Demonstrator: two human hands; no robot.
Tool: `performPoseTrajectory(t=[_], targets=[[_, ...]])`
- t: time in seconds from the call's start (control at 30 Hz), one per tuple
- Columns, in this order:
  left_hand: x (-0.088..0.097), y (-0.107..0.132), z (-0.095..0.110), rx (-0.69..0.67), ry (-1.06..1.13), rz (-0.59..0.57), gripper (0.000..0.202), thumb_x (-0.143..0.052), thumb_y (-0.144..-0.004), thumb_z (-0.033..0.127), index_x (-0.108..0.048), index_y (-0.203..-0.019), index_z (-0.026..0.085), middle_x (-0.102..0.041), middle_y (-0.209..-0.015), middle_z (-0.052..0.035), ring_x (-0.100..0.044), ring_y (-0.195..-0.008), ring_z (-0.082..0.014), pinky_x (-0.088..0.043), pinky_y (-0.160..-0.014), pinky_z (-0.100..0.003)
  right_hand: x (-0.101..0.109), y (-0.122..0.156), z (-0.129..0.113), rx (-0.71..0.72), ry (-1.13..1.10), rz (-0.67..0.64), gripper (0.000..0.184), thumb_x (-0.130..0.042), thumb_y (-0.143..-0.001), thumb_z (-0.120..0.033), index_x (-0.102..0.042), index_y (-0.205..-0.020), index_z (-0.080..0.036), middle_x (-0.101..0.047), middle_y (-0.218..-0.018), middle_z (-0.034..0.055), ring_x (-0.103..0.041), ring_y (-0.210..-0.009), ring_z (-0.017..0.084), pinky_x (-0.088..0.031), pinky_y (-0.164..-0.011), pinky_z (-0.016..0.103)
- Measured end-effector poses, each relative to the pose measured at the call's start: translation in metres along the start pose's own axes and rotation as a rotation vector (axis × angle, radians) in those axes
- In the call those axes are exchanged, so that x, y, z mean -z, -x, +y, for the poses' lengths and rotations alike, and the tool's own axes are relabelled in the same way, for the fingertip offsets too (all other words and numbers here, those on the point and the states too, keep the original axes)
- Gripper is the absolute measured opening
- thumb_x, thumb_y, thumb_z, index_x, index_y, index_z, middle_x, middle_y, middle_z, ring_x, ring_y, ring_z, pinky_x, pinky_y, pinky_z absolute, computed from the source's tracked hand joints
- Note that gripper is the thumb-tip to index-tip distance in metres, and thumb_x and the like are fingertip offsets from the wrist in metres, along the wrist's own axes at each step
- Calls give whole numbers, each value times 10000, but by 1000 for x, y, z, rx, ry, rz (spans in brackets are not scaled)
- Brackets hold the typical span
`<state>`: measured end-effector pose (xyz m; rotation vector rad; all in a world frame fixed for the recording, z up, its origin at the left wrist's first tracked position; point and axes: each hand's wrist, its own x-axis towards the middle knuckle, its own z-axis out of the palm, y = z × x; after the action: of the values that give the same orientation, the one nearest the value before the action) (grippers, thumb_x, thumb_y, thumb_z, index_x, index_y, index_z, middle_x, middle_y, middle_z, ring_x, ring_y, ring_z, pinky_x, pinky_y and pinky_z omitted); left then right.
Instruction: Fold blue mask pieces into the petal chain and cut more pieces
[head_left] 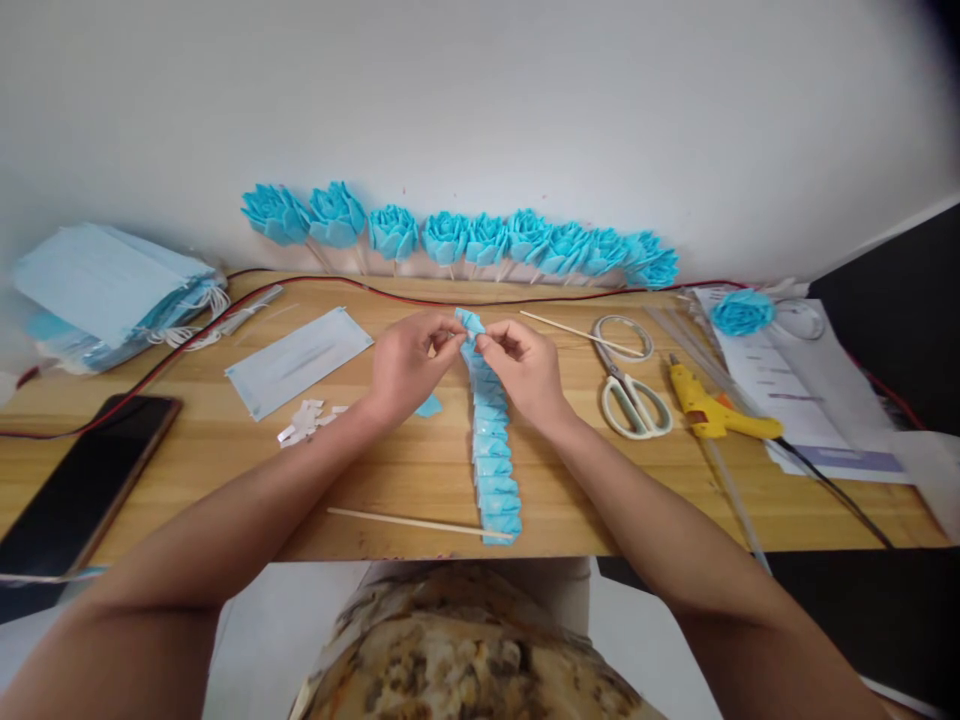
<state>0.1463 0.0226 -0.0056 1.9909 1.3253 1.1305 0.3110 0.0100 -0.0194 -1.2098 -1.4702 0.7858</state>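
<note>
On the worktop (pixel 225 470), the left hand (pixel 405 365) and right hand (pixel 525 370) both pinch the far end of the strip (pixel 495 460), apparently starting a roll. The next move calls for tight, even turns.

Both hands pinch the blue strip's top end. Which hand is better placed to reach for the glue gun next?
Probably the right hand: the yellow glue gun lies on its side of the table, past the scissors. The left hand would have to cross the blue strip.
</note>
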Motion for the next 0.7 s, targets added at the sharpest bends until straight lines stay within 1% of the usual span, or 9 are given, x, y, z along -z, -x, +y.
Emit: performPoseTrajectory(t=[0.13,0.27,0.43,0.57,0.7], targets=[[0,0,-2,-12,-13,-2,169,-604,-853,297,-742,-843,199,-635,-687,-9,-543,-668,-145,-375,-624,-281,-1,1,-1,12,18,-2,133,-619,-809,-343,-624,-737,-231,-647,-721,-1,-568,-670,156,-471,-654,292],[0,0,0,-31,-30,-6,181,-615,-853,319,-755,-855,204,-617,-657,-4,-528,-636,-140,-374,-637,-287,-1,2,-2,71,69,14,110,-612,-817,-304,-624,-731,-235,-655,-711,-2,-582,-667,160,-487,-679,305],[-1,1,1,6,-28,-19,184,-607,-848,333,-746,-839,211,-622,-659,-2,-508,-621,-136,-360,-606,-278,-1,2,1,139,154,19,90,-593,-829,-285,-638,-761,-247,-669,-747,6,-610,-703,174,-503,-720,323],[-3,2,1,21,2,-15,180,-598,-837,323,-730,-817,202,-613,-650,0,-503,-619,-135,-349,-584,-271,-1,3,3,199,217,25,91,-583,-837,-264,-642,-773,-240,-668,-759,16,-611,-707,176,-499,-720,321],[-3,2,0,13,29,-16,176,-589,-821,292,-721,-796,179,-604,-630,6,-494,-594,-119,-346,-578,-262,-1,3,4,225,245,29,88,-583,-839,-242,-640,-771,-236,-668,-755,17,-608,-702,171,-495,-708,311]])
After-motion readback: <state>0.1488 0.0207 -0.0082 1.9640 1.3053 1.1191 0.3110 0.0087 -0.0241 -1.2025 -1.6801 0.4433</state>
